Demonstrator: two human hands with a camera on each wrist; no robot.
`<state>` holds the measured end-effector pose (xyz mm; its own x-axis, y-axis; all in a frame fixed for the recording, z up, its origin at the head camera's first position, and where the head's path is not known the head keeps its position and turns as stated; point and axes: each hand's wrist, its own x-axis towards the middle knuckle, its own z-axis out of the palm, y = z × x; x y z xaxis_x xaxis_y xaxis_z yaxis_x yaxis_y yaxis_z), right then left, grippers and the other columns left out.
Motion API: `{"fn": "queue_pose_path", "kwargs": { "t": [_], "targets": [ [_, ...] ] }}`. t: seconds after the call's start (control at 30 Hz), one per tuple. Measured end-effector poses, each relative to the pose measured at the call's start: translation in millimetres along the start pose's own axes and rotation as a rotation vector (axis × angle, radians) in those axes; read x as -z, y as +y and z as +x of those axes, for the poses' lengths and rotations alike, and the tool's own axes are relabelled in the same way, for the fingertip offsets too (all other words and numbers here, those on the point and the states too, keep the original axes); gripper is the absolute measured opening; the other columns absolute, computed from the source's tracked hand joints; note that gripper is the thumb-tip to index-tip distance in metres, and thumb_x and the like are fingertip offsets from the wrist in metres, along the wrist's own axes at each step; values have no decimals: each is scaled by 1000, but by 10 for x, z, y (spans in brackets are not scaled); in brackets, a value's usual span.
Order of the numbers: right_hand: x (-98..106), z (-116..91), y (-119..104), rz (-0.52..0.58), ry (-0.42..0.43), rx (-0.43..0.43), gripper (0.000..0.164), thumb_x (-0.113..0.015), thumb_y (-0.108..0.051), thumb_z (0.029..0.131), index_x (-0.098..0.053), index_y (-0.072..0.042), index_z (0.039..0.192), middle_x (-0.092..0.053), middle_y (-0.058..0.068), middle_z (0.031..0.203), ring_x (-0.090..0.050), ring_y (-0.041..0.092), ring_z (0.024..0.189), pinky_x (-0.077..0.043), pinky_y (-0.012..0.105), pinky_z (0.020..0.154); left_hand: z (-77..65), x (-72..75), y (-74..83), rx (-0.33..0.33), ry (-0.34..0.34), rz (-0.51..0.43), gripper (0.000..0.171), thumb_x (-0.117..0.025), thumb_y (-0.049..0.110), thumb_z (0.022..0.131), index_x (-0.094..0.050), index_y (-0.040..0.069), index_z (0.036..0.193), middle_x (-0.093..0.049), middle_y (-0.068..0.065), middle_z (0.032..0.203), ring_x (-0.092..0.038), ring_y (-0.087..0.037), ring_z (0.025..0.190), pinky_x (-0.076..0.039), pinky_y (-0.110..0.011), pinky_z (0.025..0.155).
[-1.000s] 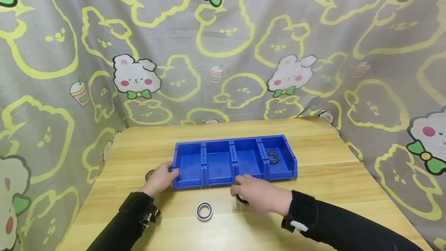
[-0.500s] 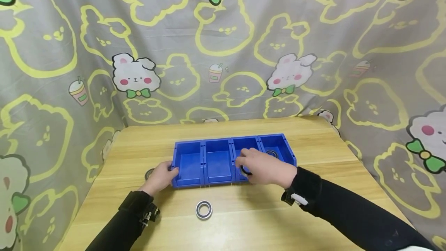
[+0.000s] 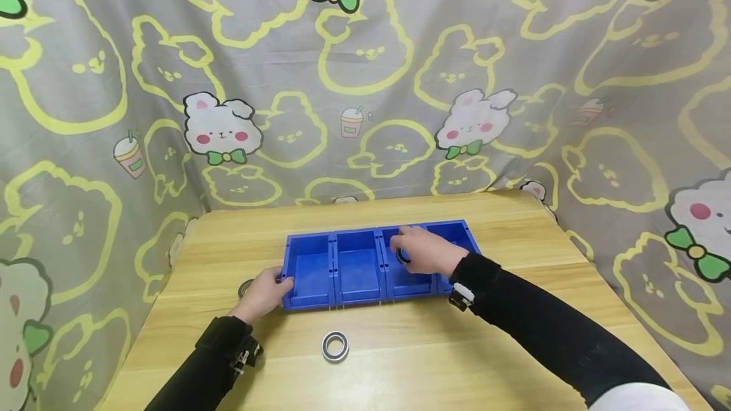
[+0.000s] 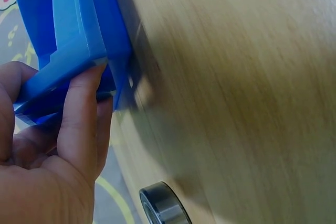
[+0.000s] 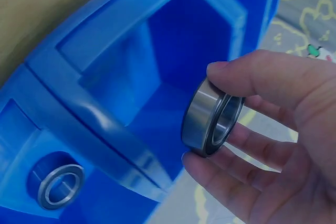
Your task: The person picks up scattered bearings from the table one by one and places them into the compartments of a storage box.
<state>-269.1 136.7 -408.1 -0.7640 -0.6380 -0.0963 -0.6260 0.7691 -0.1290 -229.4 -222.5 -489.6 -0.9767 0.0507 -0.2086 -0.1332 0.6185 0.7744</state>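
A row of joined blue storage bins [image 3: 358,266] stands on the wooden table. My left hand [image 3: 264,293] grips the outer wall of the leftmost bin, thumb and fingers on either side of it in the left wrist view. My right hand [image 3: 429,251] pinches a ball bearing [image 5: 199,119] between thumb and fingertips, tilted, above the third bin from the left. Another bearing [image 5: 44,195] lies in the rightmost bin, hidden by the right hand in the head view. A bearing [image 3: 326,349] lies flat on the table in front of the bins.
One more bearing [image 3: 244,287] rests on the table left of the bins, partly behind the left hand. The wooden table [image 3: 514,335] extends around the row. A patterned curtain [image 3: 388,113] hangs behind the table and along both sides.
My right hand has lifted the bearing from the table in front of the bins and moved it forward over the third bin. The left hand keeps its grip on the leftmost bin.
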Motion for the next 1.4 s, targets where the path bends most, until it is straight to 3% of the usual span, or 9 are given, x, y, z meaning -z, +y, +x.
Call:
{"fn": "queue_pose_path", "kwargs": {
  "t": [0.27,0.77,0.97,1.4],
  "targets": [
    [-198,136,111,2,1,-21,31,-78,-6,84,-71,-6,113,-61,11,104,-62,27,94,-53,41,84,7,-19,-28,-1,2,6,33,-56,18,100,-61,-5,122,-60,-7,77,-54,-17,59,-43,-29,51],
    [-496,368,169,21,-30,-59,21,-76,0,82,-68,-7,100,-59,8,94,-58,25,88,-51,41,81,-5,-40,-11,-5,18,10,32,-56,17,100,-62,-5,122,-61,-8,82,-56,-18,61,-44,-30,53],
    [-563,390,169,31,-24,-52,19,-77,0,82,-67,-5,98,-59,8,89,-56,23,85,-50,41,80,-37,-44,1,-7,19,7,33,-56,16,100,-61,-7,123,-63,-9,85,-57,-18,64,-46,-30,55],
    [-605,426,151,30,-25,-89,21,-76,-3,84,-68,-4,104,-63,11,96,-59,24,89,-52,41,84,-29,-43,-1,-10,28,12,32,-56,17,100,-62,-6,122,-62,-8,82,-57,-18,64,-46,-30,55]
  ]
}}
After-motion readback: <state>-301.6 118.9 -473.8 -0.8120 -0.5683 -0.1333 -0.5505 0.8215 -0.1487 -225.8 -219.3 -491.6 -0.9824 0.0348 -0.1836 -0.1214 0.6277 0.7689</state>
